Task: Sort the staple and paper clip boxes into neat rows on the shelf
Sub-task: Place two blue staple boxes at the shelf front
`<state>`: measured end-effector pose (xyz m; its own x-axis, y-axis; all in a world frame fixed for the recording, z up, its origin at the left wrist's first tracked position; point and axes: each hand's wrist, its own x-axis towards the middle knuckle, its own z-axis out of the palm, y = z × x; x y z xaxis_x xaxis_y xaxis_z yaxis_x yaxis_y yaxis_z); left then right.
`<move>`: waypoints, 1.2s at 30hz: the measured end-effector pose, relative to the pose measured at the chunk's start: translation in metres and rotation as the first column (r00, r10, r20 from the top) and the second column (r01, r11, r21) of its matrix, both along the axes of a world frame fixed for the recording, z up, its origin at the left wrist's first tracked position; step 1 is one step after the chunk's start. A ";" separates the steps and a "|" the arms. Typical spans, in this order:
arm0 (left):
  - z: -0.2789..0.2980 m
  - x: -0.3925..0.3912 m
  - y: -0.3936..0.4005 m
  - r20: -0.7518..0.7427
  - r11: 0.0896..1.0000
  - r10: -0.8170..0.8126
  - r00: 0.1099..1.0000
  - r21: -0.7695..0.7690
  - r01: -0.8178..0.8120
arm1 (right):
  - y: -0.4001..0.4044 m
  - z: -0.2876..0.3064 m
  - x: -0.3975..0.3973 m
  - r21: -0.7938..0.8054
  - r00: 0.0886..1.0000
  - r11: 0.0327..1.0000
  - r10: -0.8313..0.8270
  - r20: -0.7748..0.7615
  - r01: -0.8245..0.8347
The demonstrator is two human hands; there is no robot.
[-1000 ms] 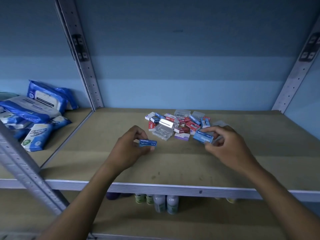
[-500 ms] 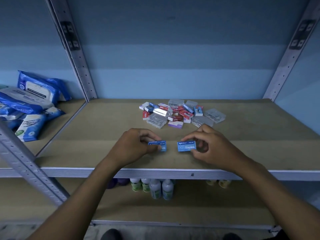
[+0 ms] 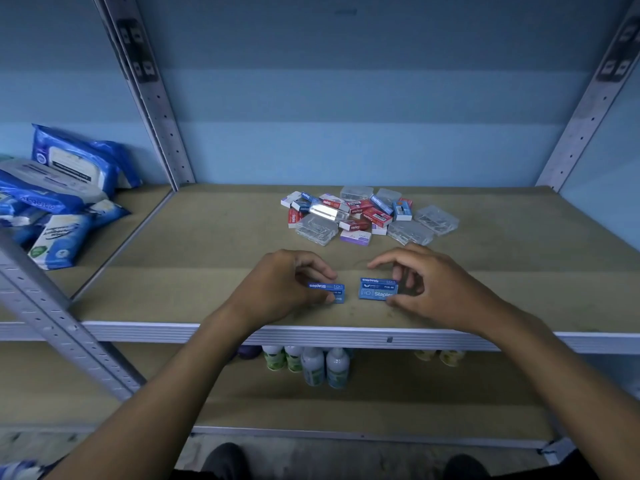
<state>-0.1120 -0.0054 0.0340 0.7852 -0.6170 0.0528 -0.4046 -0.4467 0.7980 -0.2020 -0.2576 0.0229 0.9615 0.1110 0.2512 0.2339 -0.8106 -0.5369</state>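
Nearest you, below the front rail, small bottles [image 3: 313,367] stand in a cluster on the lower shelf, with two pale pots [image 3: 439,355] further right under the rail.

On the shelf [image 3: 194,258] itself, close to its front edge, your left hand [image 3: 282,287] has its fingers and thumb curled round a blue staple box [image 3: 329,292]; the box sits low on the board with its "Staples" print upside down to you. So the left grip is clamped on that box. Just beside it, with a small gap between, lies a second blue box [image 3: 377,289], label reading the right way. Your right hand [image 3: 427,287] pinches that one at its right end, thumb at the lower corner and a curled finger at the upper edge, the forefinger stretched out above it. The right grip is closed on it too. The two boxes lie side by side, not touching.

Further back, toward the middle of the board, the loose heap [image 3: 349,213] of red, blue, white and purple boxes lies jumbled, mixed with clear plastic cases [image 3: 410,233] at its front and right.

Far left, past the upright post [image 3: 152,109], blue wipe packs [image 3: 65,188] are piled on the neighbouring shelf.
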 end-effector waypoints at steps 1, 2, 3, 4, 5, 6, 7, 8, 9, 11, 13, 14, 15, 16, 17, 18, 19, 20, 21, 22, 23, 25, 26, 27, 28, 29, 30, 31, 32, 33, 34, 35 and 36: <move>0.001 0.001 0.001 -0.012 1.000 -0.006 1.000 -0.009 0.006 | -0.001 0.001 0.000 0.007 1.000 1.000 -0.002 0.001 0.002; 0.002 0.003 0.003 -0.019 1.000 -0.016 1.000 -0.020 0.015 | -0.002 0.001 -0.001 0.011 1.000 1.000 -0.002 0.006 0.002; 0.004 0.005 0.005 -0.024 0.999 -0.028 0.999 -0.032 0.027 | -0.003 0.002 -0.002 0.015 1.000 1.000 -0.001 0.012 0.001; 0.006 0.007 0.008 -0.022 0.998 -0.038 0.999 -0.043 0.037 | -0.005 0.001 -0.002 0.018 1.000 1.000 -0.002 0.020 0.002; 0.010 0.006 0.004 -0.007 0.997 -0.061 0.998 -0.046 0.061 | -0.012 0.002 -0.006 0.028 0.999 0.999 -0.024 0.030 0.024; 0.012 0.007 0.001 0.014 0.996 -0.075 0.997 -0.041 0.076 | -0.018 0.003 -0.010 0.034 0.998 0.999 -0.042 0.044 0.041; 0.014 0.007 0.004 0.038 0.997 -0.061 0.997 -0.037 0.063 | -0.019 0.003 -0.009 0.036 0.998 0.999 -0.040 0.054 0.039; 0.015 0.008 0.007 0.057 0.998 -0.043 0.997 -0.032 0.045 | -0.020 0.003 -0.008 0.027 0.997 0.999 -0.040 0.061 0.039; 0.017 0.009 0.010 0.074 0.999 -0.032 0.997 -0.020 0.033 | -0.020 0.003 -0.007 0.018 0.997 0.999 -0.041 0.067 0.040; 0.015 0.013 0.015 0.114 0.999 -0.043 0.993 0.015 0.042 | -0.019 0.004 -0.005 0.020 0.996 0.998 -0.053 0.071 0.052; 0.012 0.011 0.011 0.125 0.998 -0.041 0.991 0.043 0.036 | -0.019 0.004 -0.011 0.005 0.996 0.999 -0.050 0.071 0.050; 0.013 0.009 0.011 0.124 0.998 -0.040 0.991 0.055 0.033 | -0.019 0.002 -0.010 -0.009 0.996 0.998 -0.056 0.068 0.057; 0.011 0.006 -0.012 0.116 0.994 -0.097 0.989 0.064 0.090 | -0.036 0.000 -0.023 -0.010 0.992 0.993 -0.115 0.056 0.116; 0.007 0.003 -0.036 0.112 0.987 -0.144 0.983 0.085 0.135 | -0.053 -0.001 -0.035 -0.023 0.984 0.985 -0.170 0.046 0.171; 0.007 0.000 -0.038 0.120 0.987 -0.137 0.983 0.097 0.126 | -0.053 -0.002 -0.036 -0.030 0.984 0.984 -0.174 0.046 0.176; 0.006 -0.003 -0.042 0.118 0.989 -0.130 0.984 0.092 0.119 | -0.056 -0.004 -0.038 -0.037 0.983 0.982 -0.182 0.039 0.183; 0.004 -0.003 -0.045 0.117 0.990 -0.118 0.986 0.086 0.109 | -0.055 -0.002 -0.039 -0.042 0.981 0.981 -0.190 0.030 0.191; 0.002 -0.003 -0.045 0.120 0.992 -0.108 0.987 0.080 0.099 | -0.053 -0.002 -0.038 -0.056 0.982 0.981 -0.186 0.024 0.187; 0.001 -0.002 -0.044 0.125 0.992 -0.103 0.987 0.083 0.093 | -0.051 -0.003 -0.036 -0.060 0.983 0.982 -0.180 0.022 0.181; 0.000 -0.002 -0.044 0.134 0.991 -0.105 0.985 0.091 0.093 | -0.048 -0.004 -0.034 -0.062 0.984 0.982 -0.178 0.027 0.179; 0.000 -0.003 -0.044 0.142 0.991 -0.107 0.984 0.101 0.093 | -0.048 -0.005 -0.033 -0.060 0.984 0.982 -0.177 0.034 0.179; -0.001 -0.004 -0.044 0.143 0.991 -0.103 0.984 0.100 0.089 | -0.047 -0.005 -0.031 -0.054 0.985 0.984 -0.171 0.026 0.172; -0.001 -0.004 -0.043 0.141 0.991 -0.102 0.985 0.098 0.089 | -0.045 -0.004 -0.030 -0.047 0.985 0.984 -0.169 0.024 0.170; -0.001 -0.005 -0.043 0.140 0.992 -0.099 0.985 0.096 0.086 | -0.044 -0.003 -0.030 -0.037 0.985 0.985 -0.168 0.027 0.169; -0.001 -0.005 -0.043 0.141 0.993 -0.092 0.986 0.089 0.080 | -0.043 -0.001 -0.029 -0.024 0.985 0.985 -0.167 0.030 0.168; -0.001 -0.006 -0.043 0.144 0.994 -0.084 0.986 0.082 0.073 | -0.043 0.000 -0.029 -0.010 0.985 0.986 -0.168 0.032 0.168; 0.000 -0.007 -0.044 0.147 0.995 -0.077 0.986 0.077 0.066 | -0.042 0.002 -0.029 0.000 0.985 0.986 -0.167 0.032 0.167; 0.000 -0.008 -0.046 0.150 0.996 -0.068 0.986 0.074 0.057 | -0.043 0.003 -0.029 0.005 0.986 0.986 -0.164 0.036 0.164; 0.000 -0.009 -0.048 0.154 0.996 -0.058 0.986 0.070 0.048 | -0.044 0.006 -0.029 0.004 0.986 0.987 -0.164 0.038 0.163; 0.001 -0.010 -0.051 0.158 0.997 -0.049 0.986 0.062 0.040 | -0.045 0.008 -0.030 0.000 0.986 0.987 -0.163 0.042 0.164; 0.002 -0.011 -0.053 0.167 0.998 -0.043 0.985 0.053 0.035 | -0.046 0.011 -0.031 -0.007 0.985 0.987 -0.163 0.049 0.163; 0.003 -0.013 -0.056 0.177 0.998 -0.040 0.983 0.045 0.032 | -0.047 0.013 -0.031 -0.011 0.985 0.986 -0.163 0.057 0.164; 0.004 -0.014 -0.058 0.185 0.999 -0.036 0.982 0.034 0.030 | -0.048 0.016 -0.032 -0.014 0.984 0.986 -0.165 0.063 0.166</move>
